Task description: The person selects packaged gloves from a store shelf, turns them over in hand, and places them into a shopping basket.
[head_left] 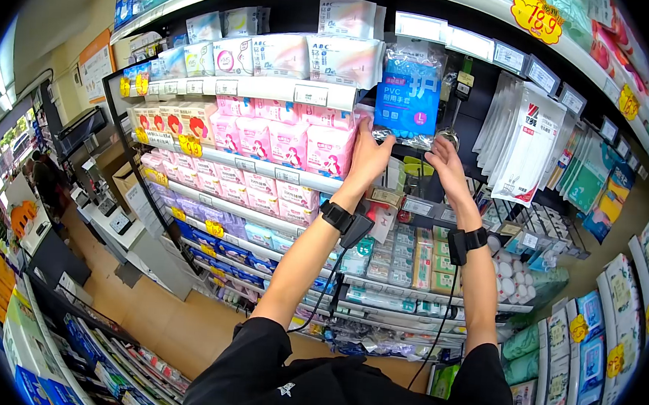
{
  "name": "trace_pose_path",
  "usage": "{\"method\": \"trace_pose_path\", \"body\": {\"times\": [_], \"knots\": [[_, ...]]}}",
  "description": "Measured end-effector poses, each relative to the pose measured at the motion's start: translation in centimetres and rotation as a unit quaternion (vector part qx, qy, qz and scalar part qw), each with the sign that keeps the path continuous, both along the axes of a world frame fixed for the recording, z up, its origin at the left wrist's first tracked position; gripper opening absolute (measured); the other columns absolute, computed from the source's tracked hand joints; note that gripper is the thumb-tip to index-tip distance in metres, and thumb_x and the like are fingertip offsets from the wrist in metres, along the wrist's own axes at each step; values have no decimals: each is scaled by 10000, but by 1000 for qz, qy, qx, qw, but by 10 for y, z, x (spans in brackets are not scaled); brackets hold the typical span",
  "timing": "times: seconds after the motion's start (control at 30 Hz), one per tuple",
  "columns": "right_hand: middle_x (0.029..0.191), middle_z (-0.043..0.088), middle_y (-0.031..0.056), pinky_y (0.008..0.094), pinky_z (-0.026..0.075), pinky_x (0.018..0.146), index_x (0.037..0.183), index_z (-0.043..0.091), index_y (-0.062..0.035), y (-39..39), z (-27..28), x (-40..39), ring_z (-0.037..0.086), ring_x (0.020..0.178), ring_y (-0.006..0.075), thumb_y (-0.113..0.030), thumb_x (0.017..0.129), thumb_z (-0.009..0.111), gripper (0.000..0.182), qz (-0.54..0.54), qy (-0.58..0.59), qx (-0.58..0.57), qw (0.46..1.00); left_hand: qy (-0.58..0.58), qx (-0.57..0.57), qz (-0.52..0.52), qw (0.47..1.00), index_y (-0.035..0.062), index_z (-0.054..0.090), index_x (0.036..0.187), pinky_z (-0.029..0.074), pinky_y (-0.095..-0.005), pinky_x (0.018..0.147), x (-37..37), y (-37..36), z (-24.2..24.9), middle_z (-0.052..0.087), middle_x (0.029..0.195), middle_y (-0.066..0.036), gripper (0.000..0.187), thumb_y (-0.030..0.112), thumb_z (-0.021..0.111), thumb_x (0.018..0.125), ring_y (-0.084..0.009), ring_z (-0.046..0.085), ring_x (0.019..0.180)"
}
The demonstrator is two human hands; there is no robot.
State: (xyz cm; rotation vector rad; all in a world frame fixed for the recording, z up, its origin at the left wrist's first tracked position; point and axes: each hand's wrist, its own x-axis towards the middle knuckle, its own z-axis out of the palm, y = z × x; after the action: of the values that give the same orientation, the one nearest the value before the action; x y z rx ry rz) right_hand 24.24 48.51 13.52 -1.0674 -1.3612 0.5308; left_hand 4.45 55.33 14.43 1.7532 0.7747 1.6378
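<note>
A blue pack of PVC gloves [407,103] with clear plastic edges hangs upright at the rack in front of me. My left hand [373,155] is at its lower left corner, the fingers around the clear edge and the thumb along the bottom. Near the lower right corner is my right hand [447,168], fingers slightly curled and apart from the thumb, fingertips right at the clear edge. Beside the left hand, pink packs of pads [330,150] fill a shelf. Yellow-green items [417,168] show behind, between both hands.
White packets [528,141] hang on hooks to the right. Price-tag rails [309,94] jut out along the shelves. Cables [435,338] run down from my wristbands. A low rack of packs [125,362] stands behind at the left, by a counter [135,227].
</note>
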Motion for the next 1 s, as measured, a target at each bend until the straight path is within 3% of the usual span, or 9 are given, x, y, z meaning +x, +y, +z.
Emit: {"method": "trace_pose_path", "body": {"times": [0.23, 0.33, 0.4, 0.53, 0.7, 0.9, 1.0], "knots": [[1524, 351, 258, 398, 298, 1164, 1471, 312, 32, 5, -3, -1, 323, 1448, 345, -120, 919, 635, 658, -5, 39, 0, 999, 5, -13, -39, 999, -121, 326, 1412, 335, -415, 1129, -5, -4, 10, 422, 1419, -367, 761, 263, 666, 850, -422, 420, 1362], [1510, 374, 250, 382, 368, 1116, 1462, 323, 31, 6, -5, -2, 387, 1409, 331, -112, 921, 630, 638, -17, 29, 6, 999, 20, -18, -2, 1000, -136, 319, 1394, 345, -424, 1117, -1, 5, 3, 420, 1403, -375, 762, 255, 669, 842, -440, 425, 1344], [1474, 436, 195, 343, 457, 1037, 1463, 348, 14, 4, -2, -3, 504, 1297, 252, -138, 963, 599, 579, -25, 49, -11, 998, 32, -6, 7, 999, -151, 313, 1371, 352, -434, 1101, 4, 7, 0, 415, 1373, -378, 767, 257, 677, 832, -459, 428, 1313], [1445, 464, 183, 322, 479, 995, 1456, 371, -1, 9, -1, 1, 545, 1231, 224, -138, 960, 607, 566, -38, 50, -18, 998, 57, 16, 29, 998, -140, 294, 1355, 373, -488, 1064, 8, 10, -1, 374, 1350, -388, 752, 228, 683, 826, -523, 416, 1261], [1302, 579, 198, 325, 482, 941, 1345, 520, -7, 6, 1, -2, 594, 1146, 221, -139, 893, 667, 494, -54, 15, -38, 998, 80, -6, 27, 996, -138, 291, 1357, 340, -502, 1088, 10, 13, -1, 359, 1361, -388, 784, 262, 695, 816, -519, 389, 1284], [1252, 606, 177, 314, 489, 916, 1262, 566, 3, 18, -7, -3, 630, 1046, 200, -138, 898, 671, 405, -124, -39, 10, 991, 88, -29, 25, 995, -143, 270, 1358, 298, -517, 1110, 9, 12, -2, 353, 1359, -391, 820, 280, 707, 807, -531, 353, 1303], [1204, 632, 146, 290, 512, 845, 1190, 568, 23, 14, -1, -10, 640, 977, 165, -135, 933, 658, 314, -84, 43, 34, 995, 96, -27, 37, 994, -147, 276, 1350, 306, -515, 1104, 9, 12, -4, 364, 1352, -392, 814, 282, 708, 809, -527, 363, 1297]]}}
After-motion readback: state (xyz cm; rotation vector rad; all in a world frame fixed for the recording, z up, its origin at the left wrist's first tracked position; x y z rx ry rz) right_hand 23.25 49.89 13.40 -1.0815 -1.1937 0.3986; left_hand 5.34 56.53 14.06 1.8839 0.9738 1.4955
